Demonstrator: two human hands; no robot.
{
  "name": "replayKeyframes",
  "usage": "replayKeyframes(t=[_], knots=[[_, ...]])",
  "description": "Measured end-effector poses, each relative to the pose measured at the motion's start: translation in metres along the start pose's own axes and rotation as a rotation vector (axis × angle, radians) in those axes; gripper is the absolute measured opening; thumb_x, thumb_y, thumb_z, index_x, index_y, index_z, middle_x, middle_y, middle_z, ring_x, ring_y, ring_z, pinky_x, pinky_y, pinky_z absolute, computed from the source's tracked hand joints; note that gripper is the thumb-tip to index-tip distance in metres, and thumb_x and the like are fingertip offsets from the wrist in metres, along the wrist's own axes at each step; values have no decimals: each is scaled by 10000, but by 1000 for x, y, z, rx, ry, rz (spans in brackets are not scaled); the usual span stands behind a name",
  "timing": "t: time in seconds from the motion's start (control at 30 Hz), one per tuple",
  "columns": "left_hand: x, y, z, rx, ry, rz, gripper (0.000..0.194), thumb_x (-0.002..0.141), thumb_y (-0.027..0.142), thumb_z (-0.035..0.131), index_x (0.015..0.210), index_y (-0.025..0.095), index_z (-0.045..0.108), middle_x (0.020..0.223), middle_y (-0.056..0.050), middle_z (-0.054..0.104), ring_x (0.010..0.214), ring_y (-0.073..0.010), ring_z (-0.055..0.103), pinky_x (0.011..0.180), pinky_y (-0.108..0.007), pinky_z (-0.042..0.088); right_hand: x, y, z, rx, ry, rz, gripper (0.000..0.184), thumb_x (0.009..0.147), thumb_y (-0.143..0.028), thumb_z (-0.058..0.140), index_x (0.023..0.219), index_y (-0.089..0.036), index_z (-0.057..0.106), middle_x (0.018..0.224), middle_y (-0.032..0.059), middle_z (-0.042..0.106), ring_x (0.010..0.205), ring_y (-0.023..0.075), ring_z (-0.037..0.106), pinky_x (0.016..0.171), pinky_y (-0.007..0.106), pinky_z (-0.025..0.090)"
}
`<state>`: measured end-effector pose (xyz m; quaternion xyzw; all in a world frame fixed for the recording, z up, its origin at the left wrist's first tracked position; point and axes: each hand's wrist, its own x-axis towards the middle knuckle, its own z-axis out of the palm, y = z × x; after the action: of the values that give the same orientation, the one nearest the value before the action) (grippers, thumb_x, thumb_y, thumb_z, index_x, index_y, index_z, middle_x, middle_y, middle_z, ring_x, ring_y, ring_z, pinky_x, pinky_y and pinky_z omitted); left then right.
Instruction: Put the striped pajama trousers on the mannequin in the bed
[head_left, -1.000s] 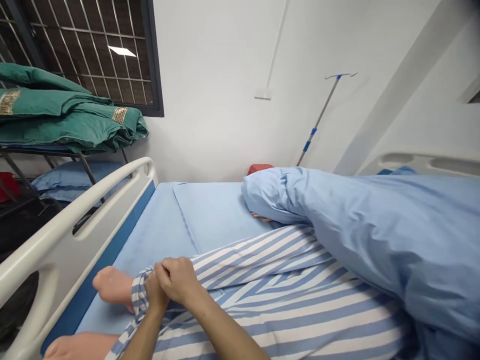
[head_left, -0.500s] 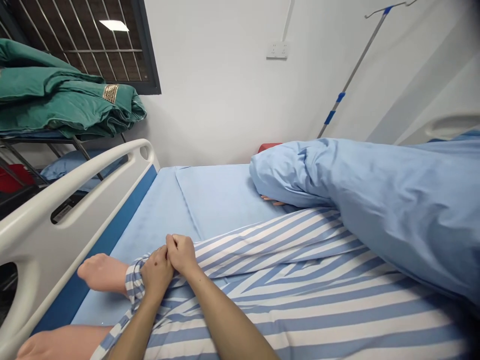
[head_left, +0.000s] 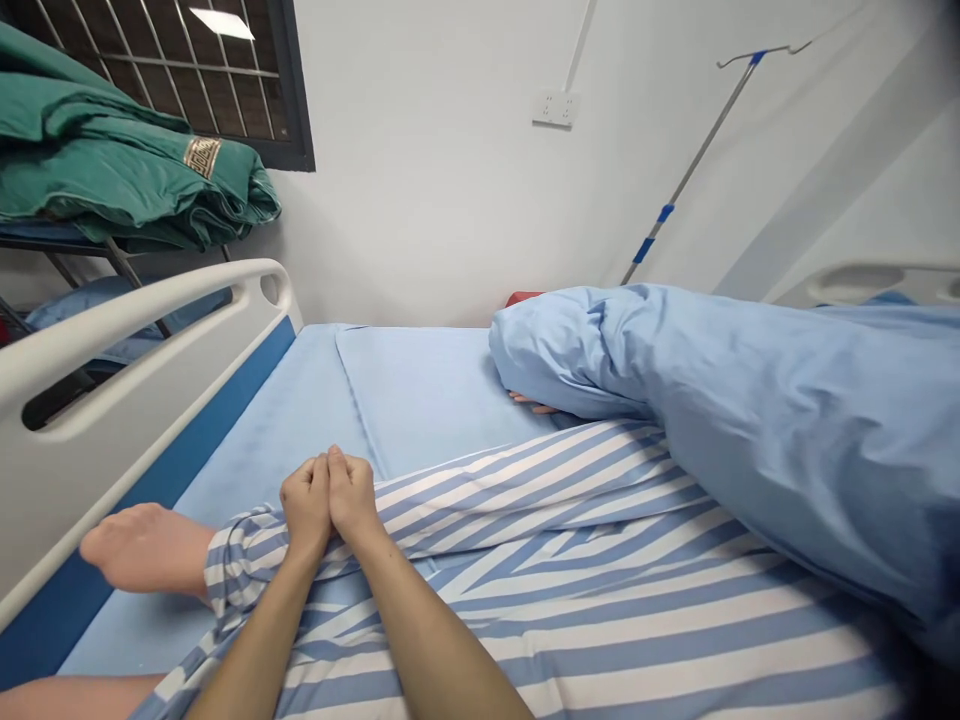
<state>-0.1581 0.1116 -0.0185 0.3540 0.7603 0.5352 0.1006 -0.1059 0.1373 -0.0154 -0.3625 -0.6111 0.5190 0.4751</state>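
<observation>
Side by side, my left hand (head_left: pixel 306 505) and my right hand (head_left: pixel 352 492) are wrapped over the far lower leg in blue-and-white striped trousers (head_left: pixel 465 500). Both hands are closed, thumbs close together on top; the fingertips are hidden on the far side of the leg. A bare foot (head_left: pixel 150 545), smooth like a manikin's, sticks out of the trouser cuff to the left. The near leg (head_left: pixel 82 697) lies lower in the picture, partly cut off by the frame's edge. Folded back over the thighs and body is a light blue quilt (head_left: pixel 750 390), with fingertips (head_left: pixel 532 402) showing under its edge.
A white-and-blue bed end board (head_left: pixel 247 300) stands at the left of the blue sheet (head_left: pixel 420 385). Green folded bedding (head_left: pixel 127 170) lies on a rack behind it. Beyond the bed are a drip stand (head_left: pixel 690 170) and a wall socket (head_left: pixel 555 108).
My left hand has shifted right along the leg, up against my right hand, and its fingers now curl over the far side. The view has turned slightly, moving the foot leftward.
</observation>
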Motion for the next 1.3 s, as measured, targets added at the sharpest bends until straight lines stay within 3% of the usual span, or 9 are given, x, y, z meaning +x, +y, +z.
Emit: replayKeyframes(t=[0.33,0.47,0.57,0.73,1.1,1.2,1.3], knots=[[-1,-4,-3,77,-10,37,350,803,376,355,516,182,402,450,41,396,503,-87,348,512,-227,256,3,-3,0,-145,-8,18,445,860,-406,325,511,-160,450,479,-25,396,501,91,353,455,206,274],[-2,-2,-3,127,-38,64,352,796,360,346,495,184,388,453,37,391,509,-91,340,516,-231,246,10,-22,-17,-379,-105,-25,445,852,-374,366,477,-158,468,459,-26,395,492,87,353,480,209,254],[-4,-1,-1,188,-54,74,373,794,377,349,474,187,350,451,40,346,504,-88,321,511,-232,231,10,-30,-35,-405,-108,-122,485,875,-393,320,465,-159,433,462,-36,331,479,75,330,480,203,232],[-4,-1,2,279,-63,99,376,782,384,364,465,186,323,461,44,296,495,-81,299,510,-233,213,3,-11,-51,-406,-120,-142,461,877,-385,335,474,-165,371,466,-44,298,478,72,306,477,210,210],[-3,8,6,351,-152,87,366,747,378,389,445,185,313,447,45,266,491,-83,282,500,-234,211,7,-4,-62,-136,-191,-97,475,865,-454,323,483,-173,361,461,-46,346,478,73,336,487,204,265],[2,24,10,202,-202,58,346,726,394,419,455,188,355,446,49,298,496,-86,311,488,-229,233,9,-3,-63,-47,-177,-71,469,853,-476,328,494,-178,369,470,-43,364,484,79,352,483,209,277],[2,43,24,-107,-126,4,314,709,381,446,474,193,359,452,59,309,484,-80,317,476,-223,264,13,-1,-63,88,-161,-18,473,842,-492,335,490,-179,381,455,-41,365,461,81,346,470,216,285]])
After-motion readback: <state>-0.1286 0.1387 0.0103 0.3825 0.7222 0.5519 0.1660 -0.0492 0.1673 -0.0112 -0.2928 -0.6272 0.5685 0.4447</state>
